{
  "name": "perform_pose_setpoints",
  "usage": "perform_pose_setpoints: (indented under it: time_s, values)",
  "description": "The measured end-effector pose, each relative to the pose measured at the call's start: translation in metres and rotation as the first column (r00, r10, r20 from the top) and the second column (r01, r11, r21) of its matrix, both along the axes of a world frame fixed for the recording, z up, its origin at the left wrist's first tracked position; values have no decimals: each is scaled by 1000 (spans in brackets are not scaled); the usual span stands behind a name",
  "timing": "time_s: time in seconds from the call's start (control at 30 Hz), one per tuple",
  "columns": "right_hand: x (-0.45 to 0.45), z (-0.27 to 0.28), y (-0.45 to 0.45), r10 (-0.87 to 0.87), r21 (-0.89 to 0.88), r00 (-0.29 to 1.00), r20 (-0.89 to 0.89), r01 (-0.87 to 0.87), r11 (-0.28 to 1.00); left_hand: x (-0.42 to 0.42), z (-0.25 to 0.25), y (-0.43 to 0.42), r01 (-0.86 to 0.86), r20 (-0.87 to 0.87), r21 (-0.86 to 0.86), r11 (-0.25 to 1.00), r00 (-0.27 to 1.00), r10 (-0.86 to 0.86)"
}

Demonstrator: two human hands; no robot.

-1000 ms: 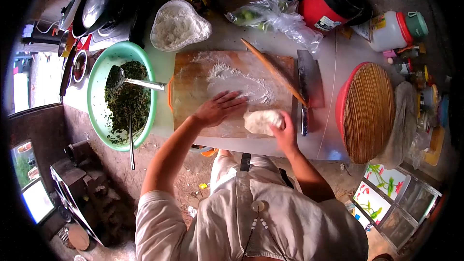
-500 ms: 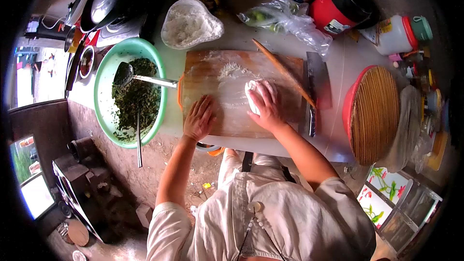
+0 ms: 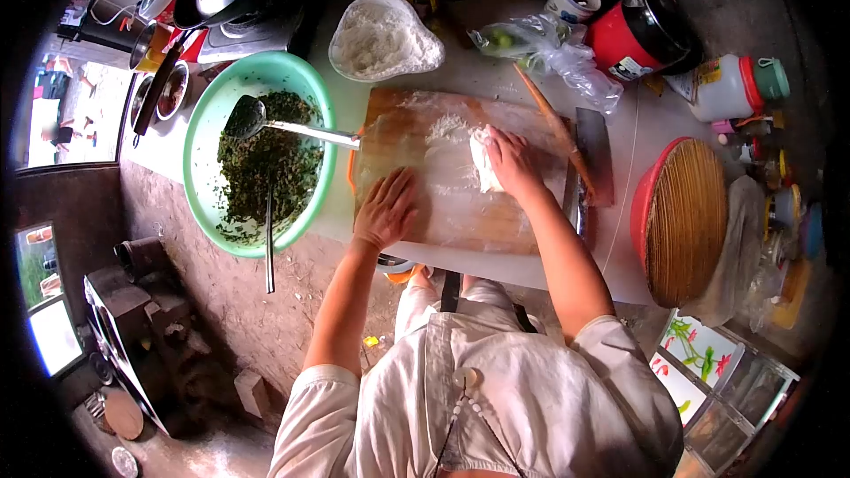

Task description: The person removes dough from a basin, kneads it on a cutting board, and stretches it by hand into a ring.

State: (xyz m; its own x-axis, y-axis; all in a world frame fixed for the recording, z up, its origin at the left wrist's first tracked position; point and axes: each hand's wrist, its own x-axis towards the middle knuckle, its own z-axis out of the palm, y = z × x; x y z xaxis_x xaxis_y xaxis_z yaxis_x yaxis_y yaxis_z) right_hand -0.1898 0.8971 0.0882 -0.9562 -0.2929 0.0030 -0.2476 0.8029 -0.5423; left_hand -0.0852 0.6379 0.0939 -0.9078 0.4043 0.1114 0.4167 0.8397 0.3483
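Note:
On the wooden board (image 3: 443, 221), my left hand (image 3: 387, 208) lies flat near the left front corner, fingers spread, holding nothing. My right hand (image 3: 512, 164) is curled over the right side of a pale piece of dough (image 3: 483, 162), right of the board's middle, and grips its far end. Loose flour (image 3: 447, 127) is scattered beyond the dough. A wooden rolling pin (image 3: 551, 119) lies slanted across the board's right part, and a cleaver (image 3: 594, 155) rests along the right edge.
A green basin (image 3: 328, 173) of chopped greens, with a ladle (image 3: 245, 117) and a spoon, stands left. Behind the board are a bowl of flour (image 3: 381, 40) and a plastic bag (image 3: 567, 62). A red rice cooker (image 3: 630, 40) and a round woven lid (image 3: 686, 221) stand right.
My right hand has gone from holding the dough at the board's front to pressing it, then gripping its far end. My left hand has moved from mid-board to the left front. The view has shifted.

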Motion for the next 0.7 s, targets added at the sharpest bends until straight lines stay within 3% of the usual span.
perform_pose_setpoints:
  time_s: [0.13, 0.2, 0.27, 0.3, 0.4, 0.47, 0.57, 0.67, 0.7]
  values:
    - [32, 42, -2, 11, 0, 984, -180, -11, 1000, -1, 0, -1, 3, 8, 8, 1000, 1000, -3]
    - [43, 50, 0, -21, -27, 993, -112, 18, 999, 1, -2, 0, -1, 16, 21, 1000, 1000, 1]
    - [54, 57, -1, -42, -28, 996, 77, 45, 999, -1, -1, -1, 6, 0, 45, 999, 1000, -6]
    - [64, 56, -1, 46, 128, 987, -151, -26, 991, -3, 0, -2, 9, -3, 50, 999, 1000, -9]
    - [89, 38, -5, 198, 62, 948, -249, -189, 980, -2, -1, -2, 6, -3, 52, 999, 1000, -6]
    - [94, 27, -17, 288, 112, 929, -233, -269, 957, -2, -2, -2, 5, -6, 31, 999, 1000, -5]
    - [75, 11, -43, 254, 151, 933, -256, -221, 964, -3, 2, -1, -1, -14, 36, 999, 1000, 1]
    - [37, 0, -55, -25, 98, 979, -204, 46, 994, -1, -4, -2, 5, -19, 23, 1000, 1000, -4]
    - [27, 2, -56, -167, -33, 984, -57, 165, 986, -1, -3, -2, 9, -19, 22, 1000, 1000, -9]
